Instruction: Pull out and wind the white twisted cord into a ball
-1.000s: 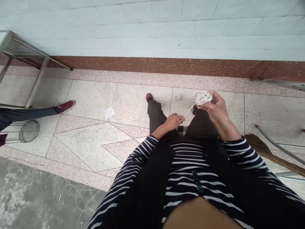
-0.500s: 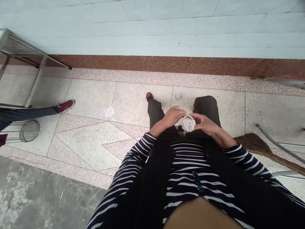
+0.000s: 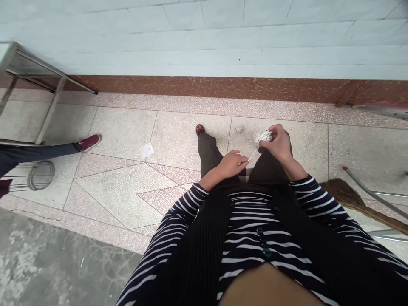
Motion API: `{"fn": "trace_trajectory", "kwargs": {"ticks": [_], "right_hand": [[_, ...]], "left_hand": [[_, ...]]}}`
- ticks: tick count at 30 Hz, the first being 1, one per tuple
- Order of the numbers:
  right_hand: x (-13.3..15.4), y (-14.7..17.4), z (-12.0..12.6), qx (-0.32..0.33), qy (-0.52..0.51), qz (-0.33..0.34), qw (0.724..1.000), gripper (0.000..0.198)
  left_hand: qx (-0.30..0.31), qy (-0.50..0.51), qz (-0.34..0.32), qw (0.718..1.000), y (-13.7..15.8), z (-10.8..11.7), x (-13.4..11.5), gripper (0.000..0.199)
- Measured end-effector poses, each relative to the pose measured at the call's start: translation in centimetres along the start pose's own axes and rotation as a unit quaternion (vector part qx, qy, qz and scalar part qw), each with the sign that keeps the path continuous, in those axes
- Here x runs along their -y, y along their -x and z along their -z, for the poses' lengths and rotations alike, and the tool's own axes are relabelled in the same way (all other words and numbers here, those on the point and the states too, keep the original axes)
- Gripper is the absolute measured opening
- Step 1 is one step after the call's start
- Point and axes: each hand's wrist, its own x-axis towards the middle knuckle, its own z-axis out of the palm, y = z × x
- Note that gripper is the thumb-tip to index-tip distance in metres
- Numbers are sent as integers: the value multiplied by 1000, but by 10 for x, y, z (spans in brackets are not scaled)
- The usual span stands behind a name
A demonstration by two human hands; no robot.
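A white ball of cord (image 3: 264,137) is gripped in my right hand (image 3: 281,145), over my right thigh. From it a short strand of cord (image 3: 253,154) runs down to my left hand (image 3: 232,164), which pinches it between thumb and fingers. The hands are apart, with the strand stretched between them. On the floor beyond them, between my legs, lies a second small, pale ball or bundle (image 3: 239,128); its kind is hard to make out.
A broom (image 3: 342,191) and metal chair legs (image 3: 366,187) are at the right. Another person's leg and red shoe (image 3: 89,142) show at the left, near a metal-framed table (image 3: 51,106) and a wire stand (image 3: 41,175). White paper (image 3: 147,150) lies on the floor. A tiled wall (image 3: 204,46) runs ahead.
My right hand has moved up and away from the left with the ball of cord, so the strand between the hands is longer. My left hand has stayed nearly in place.
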Motion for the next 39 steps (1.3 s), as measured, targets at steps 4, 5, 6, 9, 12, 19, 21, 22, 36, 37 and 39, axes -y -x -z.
{"fn": "trace_trajectory", "kwargs": {"ticks": [4,5,6,9,12,19,21,22,36,37,39], "right_hand": [[-8,28,-20,134,46,-68,988,44],[-6,36,-21,190,8,-103,976,44],[-3,44,-20,238,-46,-135,961,46],[11,61,-9,284,-180,-187,923,51],[32,67,5,240,-235,-196,921,54],[62,37,29,118,-257,-39,958,63],[51,15,29,49,-208,15,977,60],[42,6,27,10,-165,36,986,60],[8,74,-5,231,-199,-197,932,52],[13,75,-2,235,-212,-200,927,53],[23,73,2,235,-232,-204,922,52]], "left_hand": [[-34,-59,-43,997,-4,21,1,32],[-38,-65,-47,996,-6,23,4,33],[-44,-64,-48,996,-8,25,7,34],[-72,-33,-19,997,-15,23,18,35],[-90,19,22,996,-19,19,23,32],[-59,66,77,993,-13,6,22,42],[-52,57,77,994,-7,2,18,42],[-50,50,67,995,-4,2,15,42],[-73,3,-3,997,-19,19,22,32],[-79,24,4,997,-20,15,22,32],[-93,74,22,993,-22,8,21,31]]}}
